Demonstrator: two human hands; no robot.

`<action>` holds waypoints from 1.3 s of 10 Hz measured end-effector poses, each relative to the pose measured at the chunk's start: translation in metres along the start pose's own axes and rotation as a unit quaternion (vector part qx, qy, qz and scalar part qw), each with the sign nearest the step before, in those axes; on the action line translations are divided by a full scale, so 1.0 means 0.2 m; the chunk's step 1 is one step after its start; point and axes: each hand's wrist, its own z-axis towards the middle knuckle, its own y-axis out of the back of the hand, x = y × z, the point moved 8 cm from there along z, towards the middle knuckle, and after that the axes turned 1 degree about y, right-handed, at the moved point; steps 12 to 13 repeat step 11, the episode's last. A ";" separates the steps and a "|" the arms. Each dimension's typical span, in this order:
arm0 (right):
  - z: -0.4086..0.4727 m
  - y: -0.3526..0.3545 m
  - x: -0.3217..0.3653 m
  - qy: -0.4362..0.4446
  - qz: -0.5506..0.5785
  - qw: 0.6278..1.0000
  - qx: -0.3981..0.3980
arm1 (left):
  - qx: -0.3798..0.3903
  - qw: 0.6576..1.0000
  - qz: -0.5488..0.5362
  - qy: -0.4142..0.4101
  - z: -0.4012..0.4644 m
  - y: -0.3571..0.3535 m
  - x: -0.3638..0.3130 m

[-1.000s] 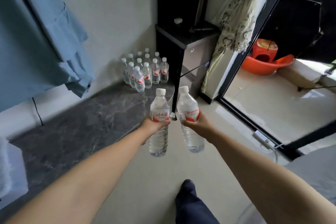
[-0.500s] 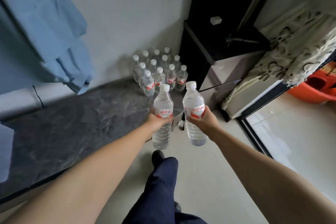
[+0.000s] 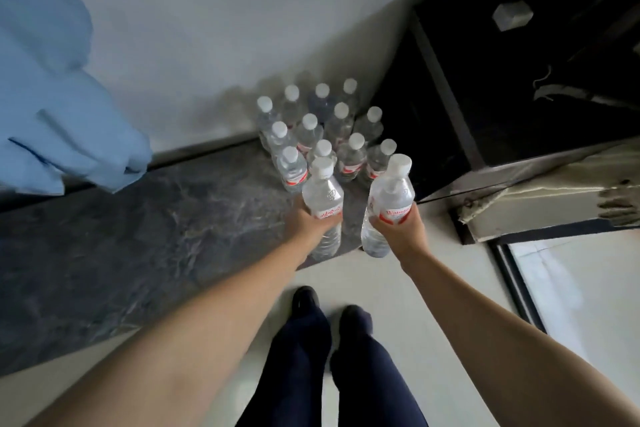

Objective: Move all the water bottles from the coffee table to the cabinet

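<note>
My left hand grips a clear water bottle with a white cap and red label, held upright over the corner of the dark marble cabinet top. My right hand grips a second such bottle, just right of the first and beyond the top's edge. Both bottles hang right in front of a cluster of several upright bottles standing at the far right corner of the marble top, against the wall.
A black cabinet with a small white block on it rises just right of the cluster. Blue cloth hangs over the marble top at left. A patterned curtain hem lies at right. My legs stand on pale floor.
I have stepped closer and my view has tilted down. Both held bottles have moved forward, now right at the near edge of the cluster on the marble top.
</note>
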 end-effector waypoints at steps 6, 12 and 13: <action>0.80 -0.49 -0.37 0.135 0.032 0.990 -0.003 | -0.162 0.944 -0.102 -0.270 0.62 -0.35 0.20; 0.63 -0.35 -0.28 0.091 -0.016 0.991 0.095 | -0.028 0.983 -0.054 -0.172 0.47 -0.33 0.17; 0.63 -0.35 -0.28 0.091 -0.016 0.991 0.095 | -0.028 0.983 -0.054 -0.172 0.47 -0.33 0.17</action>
